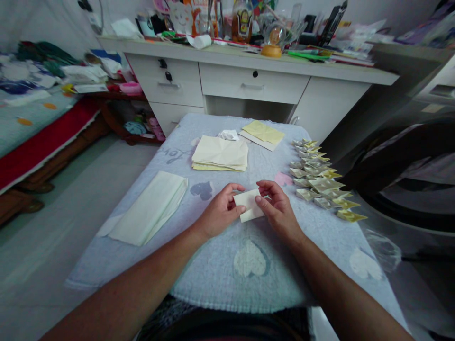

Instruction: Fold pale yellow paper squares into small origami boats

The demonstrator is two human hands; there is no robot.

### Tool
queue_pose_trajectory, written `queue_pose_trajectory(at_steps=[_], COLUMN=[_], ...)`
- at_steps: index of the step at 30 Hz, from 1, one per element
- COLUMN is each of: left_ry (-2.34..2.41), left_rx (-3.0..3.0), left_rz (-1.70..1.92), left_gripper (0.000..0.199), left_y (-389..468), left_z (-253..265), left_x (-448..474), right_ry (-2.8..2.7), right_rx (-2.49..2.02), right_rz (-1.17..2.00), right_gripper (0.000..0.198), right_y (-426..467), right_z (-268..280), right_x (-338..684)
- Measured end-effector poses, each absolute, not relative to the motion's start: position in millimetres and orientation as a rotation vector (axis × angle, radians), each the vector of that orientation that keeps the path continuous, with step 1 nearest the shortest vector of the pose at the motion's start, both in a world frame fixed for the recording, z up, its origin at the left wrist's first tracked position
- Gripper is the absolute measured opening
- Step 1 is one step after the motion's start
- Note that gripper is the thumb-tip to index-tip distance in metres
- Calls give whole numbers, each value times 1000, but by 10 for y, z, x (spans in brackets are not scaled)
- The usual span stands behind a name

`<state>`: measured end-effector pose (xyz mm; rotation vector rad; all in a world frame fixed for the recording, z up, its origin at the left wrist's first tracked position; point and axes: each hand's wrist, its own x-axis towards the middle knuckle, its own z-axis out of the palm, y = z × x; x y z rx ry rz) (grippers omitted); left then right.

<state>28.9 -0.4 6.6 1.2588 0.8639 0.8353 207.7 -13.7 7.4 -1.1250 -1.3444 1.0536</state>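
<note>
Between my two hands is a small folded sheet of cream paper, held just above the cloth-covered table. My left hand pinches its left side, thumb on top and fingers curled behind. On the right side, my right hand grips it the same way. Beyond the hands lies a stack of cream and yellow paper squares. Several folded paper boats stand in rows to the right. A larger folded pale sheet rests to the left.
Farther back on the table are a yellow creased sheet over a white one and a crumpled white tissue. A white desk crowded with bottles and papers stands behind. A bed is at left, a washing machine at right.
</note>
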Motion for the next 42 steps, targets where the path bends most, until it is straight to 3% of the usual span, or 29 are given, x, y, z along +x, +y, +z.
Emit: queue_pose_trajectory(at_steps=[4, 8, 22, 42], left_ry=[878, 923, 836, 884], left_rx=[1248, 1267, 1101, 1223], left_rz=[889, 913, 915, 862], left_gripper=[43, 45, 62, 65], left_y=[17, 26, 8, 49], left_z=[38, 34, 93, 21], left_x=[271, 260, 292, 243], right_ry=[-1752, -1999, -2007, -2044], right_rx=[-1108, -1071, -1096, -1046], right_rz=[662, 512, 528, 467], right_gripper=[33, 26, 14, 22], right_y=[-197, -251, -247, -236], right_z=[129, 156, 172, 141], right_x=[2101, 2084, 2069, 2060])
